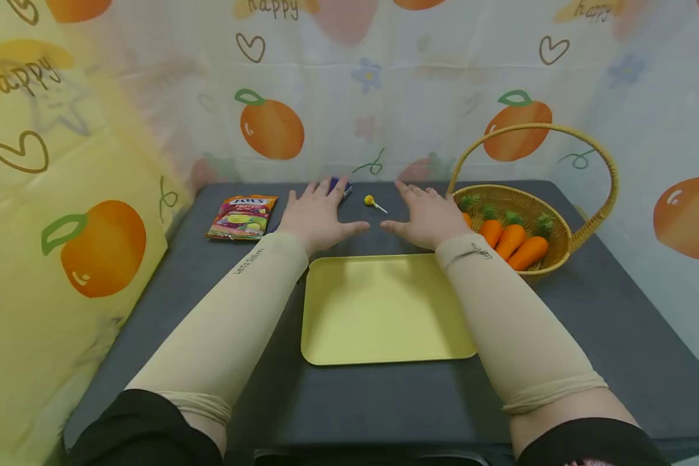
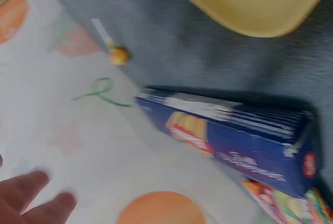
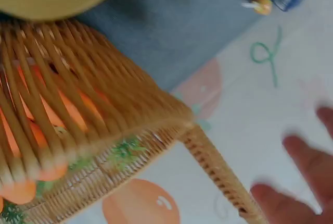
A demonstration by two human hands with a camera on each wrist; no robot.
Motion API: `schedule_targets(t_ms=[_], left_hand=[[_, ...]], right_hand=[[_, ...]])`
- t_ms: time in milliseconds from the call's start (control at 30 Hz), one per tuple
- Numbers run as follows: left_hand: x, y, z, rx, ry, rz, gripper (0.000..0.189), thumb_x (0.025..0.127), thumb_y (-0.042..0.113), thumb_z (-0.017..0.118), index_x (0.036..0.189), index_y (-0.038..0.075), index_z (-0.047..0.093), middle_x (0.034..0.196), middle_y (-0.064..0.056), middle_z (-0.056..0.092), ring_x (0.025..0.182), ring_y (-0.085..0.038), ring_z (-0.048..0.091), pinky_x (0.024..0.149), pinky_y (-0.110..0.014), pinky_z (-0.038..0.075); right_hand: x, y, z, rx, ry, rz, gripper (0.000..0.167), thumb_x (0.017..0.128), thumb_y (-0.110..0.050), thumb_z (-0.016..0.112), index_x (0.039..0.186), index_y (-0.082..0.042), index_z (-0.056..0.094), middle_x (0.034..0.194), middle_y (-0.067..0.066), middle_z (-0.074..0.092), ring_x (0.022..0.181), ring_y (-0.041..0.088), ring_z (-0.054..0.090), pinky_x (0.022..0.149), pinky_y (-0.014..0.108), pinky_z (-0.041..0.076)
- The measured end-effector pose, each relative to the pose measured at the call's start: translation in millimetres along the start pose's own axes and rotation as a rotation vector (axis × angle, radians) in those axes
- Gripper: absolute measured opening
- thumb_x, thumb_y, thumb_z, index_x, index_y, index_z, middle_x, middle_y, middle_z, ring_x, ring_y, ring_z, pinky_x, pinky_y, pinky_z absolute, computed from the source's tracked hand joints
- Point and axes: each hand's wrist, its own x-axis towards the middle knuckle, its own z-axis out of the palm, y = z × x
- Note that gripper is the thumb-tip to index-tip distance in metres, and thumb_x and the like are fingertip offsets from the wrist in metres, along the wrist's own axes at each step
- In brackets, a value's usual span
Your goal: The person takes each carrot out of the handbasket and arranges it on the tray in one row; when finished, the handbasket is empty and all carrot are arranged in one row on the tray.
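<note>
Two hands, the left hand (image 1: 323,220) and the right hand (image 1: 433,217), reach forward over the far part of the dark grey table (image 1: 384,404), fingers straight and spread apart. In the head view the left hand covers much of a dark blue biscuit box (image 2: 229,138), which the left wrist view shows lying on its long side, with biscuit fingers pictured on it. Just beside the end of this box lies a Fox's Fruits candy bag (image 1: 243,217). Between the hands and slightly beyond them rests a yellow lollipop (image 1: 370,201) with a white stick, its head towards the box.

The right hand is nearest a wicker basket (image 3: 132,91), overlapping its left rim in the head view. Orange carrots (image 1: 527,253) with green tops lie in the basket, and a tall handle (image 1: 604,162) arches over it. A yellow tray (image 1: 390,310) lies nearer the person, between forearms in beige sleeves (image 1: 227,310). Behind the table hangs a white cloth (image 1: 326,71) printed with oranges, hearts and "happy".
</note>
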Motion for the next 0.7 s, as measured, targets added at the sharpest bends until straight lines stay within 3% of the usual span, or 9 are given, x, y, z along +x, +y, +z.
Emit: schedule_targets(t_ms=[67, 133, 267, 433, 533, 700], left_hand=[[-4.7, 1.2, -8.5, -0.039, 0.016, 0.040, 0.103, 0.100, 0.080, 0.057, 0.179, 0.026, 0.018, 0.180, -0.012, 0.035, 0.164, -0.038, 0.037, 0.131, -0.064, 0.031], [-12.5, 1.7, -17.0, -0.068, 0.018, 0.072, 0.090, 0.104, 0.072, 0.059, 0.176, 0.024, 0.032, 0.172, -0.010, 0.049, 0.157, -0.035, 0.049, 0.126, -0.058, 0.042], [-37.2, -4.7, -24.6, -0.119, 0.012, 0.117, 0.068, 0.107, 0.060, 0.062, 0.162, 0.021, 0.057, 0.156, -0.008, 0.066, 0.146, -0.030, 0.061, 0.119, -0.054, 0.049], [-76.1, -18.9, -16.8, -0.210, -0.035, 0.117, 0.064, 0.106, 0.055, 0.069, 0.157, 0.018, 0.061, 0.140, -0.008, 0.073, 0.130, -0.029, 0.069, 0.110, -0.055, 0.055], [-97.4, -27.0, -4.6, -0.181, -0.074, 0.138, 0.068, 0.105, 0.053, 0.071, 0.160, 0.014, 0.057, 0.142, -0.011, 0.072, 0.131, -0.032, 0.069, 0.111, -0.057, 0.055], [-132.0, -40.9, 18.8, -0.099, -0.123, 0.170, 0.072, 0.104, 0.049, 0.073, 0.162, 0.011, 0.053, 0.151, -0.017, 0.066, 0.139, -0.040, 0.064, 0.115, -0.061, 0.051]], right_hand=[[-4.6, 4.2, -8.1, 0.053, 0.034, -0.018, 0.082, 0.108, -0.065, 0.060, 0.173, -0.021, 0.038, 0.167, 0.014, 0.055, 0.145, 0.042, 0.059, 0.119, 0.065, 0.045], [-10.5, 11.5, -16.5, 0.135, 0.067, -0.012, 0.067, 0.111, -0.059, 0.059, 0.164, -0.017, 0.055, 0.153, 0.013, 0.068, 0.131, 0.038, 0.069, 0.109, 0.059, 0.054], [-24.6, 30.9, -31.9, 0.316, 0.096, 0.037, 0.058, 0.114, -0.055, 0.055, 0.152, -0.012, 0.066, 0.148, 0.016, 0.068, 0.133, 0.039, 0.064, 0.111, 0.060, 0.052], [-39.0, 56.0, -44.5, 0.542, 0.032, 0.150, 0.065, 0.115, -0.057, 0.049, 0.156, -0.007, 0.058, 0.147, 0.023, 0.061, 0.133, 0.045, 0.062, 0.111, 0.060, 0.052], [-44.3, 69.3, -47.3, 0.644, -0.014, 0.219, 0.072, 0.115, -0.060, 0.046, 0.163, -0.007, 0.049, 0.147, 0.026, 0.057, 0.130, 0.045, 0.064, 0.109, 0.058, 0.054], [-50.4, 90.1, -43.6, 0.871, -0.141, 0.291, 0.091, 0.113, -0.069, 0.032, 0.178, -0.010, 0.011, 0.175, 0.030, 0.032, 0.153, 0.050, 0.045, 0.124, 0.063, 0.042]])
